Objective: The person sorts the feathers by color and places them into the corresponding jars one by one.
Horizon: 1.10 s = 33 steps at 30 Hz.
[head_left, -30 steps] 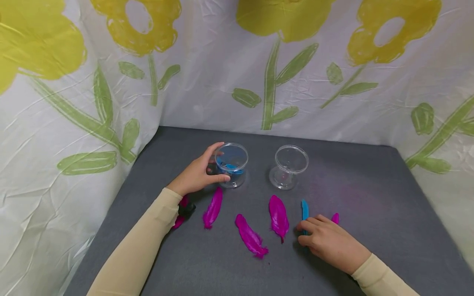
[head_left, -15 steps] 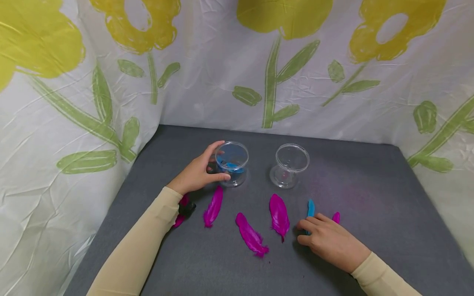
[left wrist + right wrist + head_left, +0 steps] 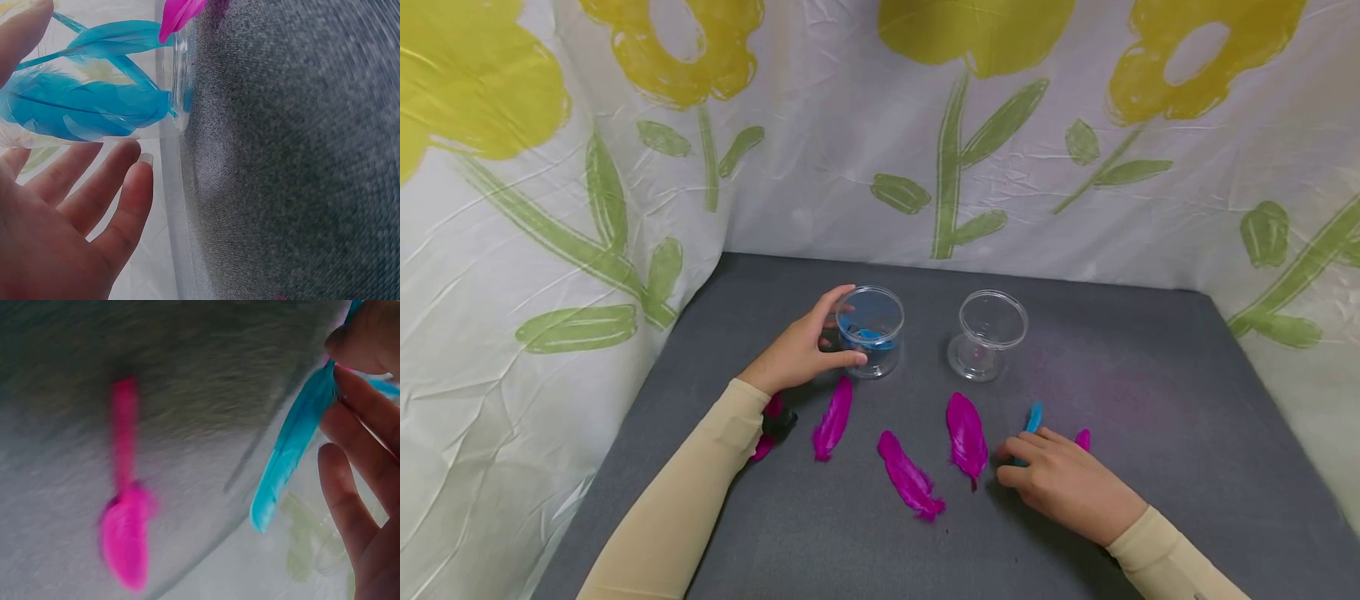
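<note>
My left hand holds a clear plastic jar at the back of the table, thumb on the near side and fingers around the far side. Several blue feathers lie inside the jar, seen through its wall in the left wrist view. At the right, my right hand pinches a blue feather between thumb and fingertips, its broad end pointing away from the hand. A magenta feather lies on the table beside this hand, mostly hidden behind it in the head view.
A second clear jar stands right of the first. Magenta feathers lie in front of the jars: one at left, one in the middle, one at right. More magenta shows under my left wrist. A flower-printed cloth hangs behind.
The blue feather in my right hand has swung to the right at its far tip, and that hand has shifted slightly left. My left hand stays in place around the jar.
</note>
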Tool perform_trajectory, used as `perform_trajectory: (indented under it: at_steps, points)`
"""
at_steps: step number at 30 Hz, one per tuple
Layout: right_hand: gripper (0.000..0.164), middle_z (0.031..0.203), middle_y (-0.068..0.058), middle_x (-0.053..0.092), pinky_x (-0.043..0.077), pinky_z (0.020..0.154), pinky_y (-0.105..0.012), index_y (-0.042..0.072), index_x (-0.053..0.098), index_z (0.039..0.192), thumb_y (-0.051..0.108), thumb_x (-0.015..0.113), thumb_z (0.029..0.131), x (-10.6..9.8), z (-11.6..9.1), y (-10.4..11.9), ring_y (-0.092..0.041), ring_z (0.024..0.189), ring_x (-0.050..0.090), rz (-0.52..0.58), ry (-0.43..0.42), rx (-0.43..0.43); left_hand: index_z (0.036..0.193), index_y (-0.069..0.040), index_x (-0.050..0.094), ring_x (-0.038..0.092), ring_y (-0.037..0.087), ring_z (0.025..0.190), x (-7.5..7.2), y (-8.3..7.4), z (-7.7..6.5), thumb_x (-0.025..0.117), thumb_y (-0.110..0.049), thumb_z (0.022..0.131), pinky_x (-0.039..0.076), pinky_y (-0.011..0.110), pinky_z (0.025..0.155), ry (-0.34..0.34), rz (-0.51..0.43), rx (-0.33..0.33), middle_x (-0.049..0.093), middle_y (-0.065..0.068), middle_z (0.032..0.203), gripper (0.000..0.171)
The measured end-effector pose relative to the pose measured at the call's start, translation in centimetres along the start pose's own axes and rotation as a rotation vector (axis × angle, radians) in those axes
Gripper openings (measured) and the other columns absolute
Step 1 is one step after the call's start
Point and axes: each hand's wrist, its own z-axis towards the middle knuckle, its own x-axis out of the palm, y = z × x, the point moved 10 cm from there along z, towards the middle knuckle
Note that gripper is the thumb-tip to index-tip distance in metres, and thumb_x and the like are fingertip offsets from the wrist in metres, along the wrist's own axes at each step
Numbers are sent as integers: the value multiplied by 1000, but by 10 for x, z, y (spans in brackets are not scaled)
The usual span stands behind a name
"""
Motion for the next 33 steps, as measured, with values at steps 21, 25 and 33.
perform_trajectory:
  at_steps: [21,25,33]
  points:
    - [34,121,4,71,50,91,-14,19,70,100,-8,82,83,-23,38,-19,-7,107,66,489,-194,135,169,-49,16,58,29,145,0,0,-1,86,-56,90,57,51,106,-4,6,7,49,0,167,106]
    - [39,121,4,71,53,94,-15,21,70,100,-11,80,80,-34,47,-16,-12,109,68,528,-293,117,172,-41,16,59,30,144,3,-2,0,86,-55,90,57,52,105,2,-3,27,50,3,166,108]
    - [37,123,7,74,54,92,-17,26,70,101,-9,77,88,-27,74,-24,-10,112,69,698,-283,234,171,-42,17,58,32,146,0,-2,-2,86,-53,91,56,53,107,-1,-11,15,50,5,166,107]
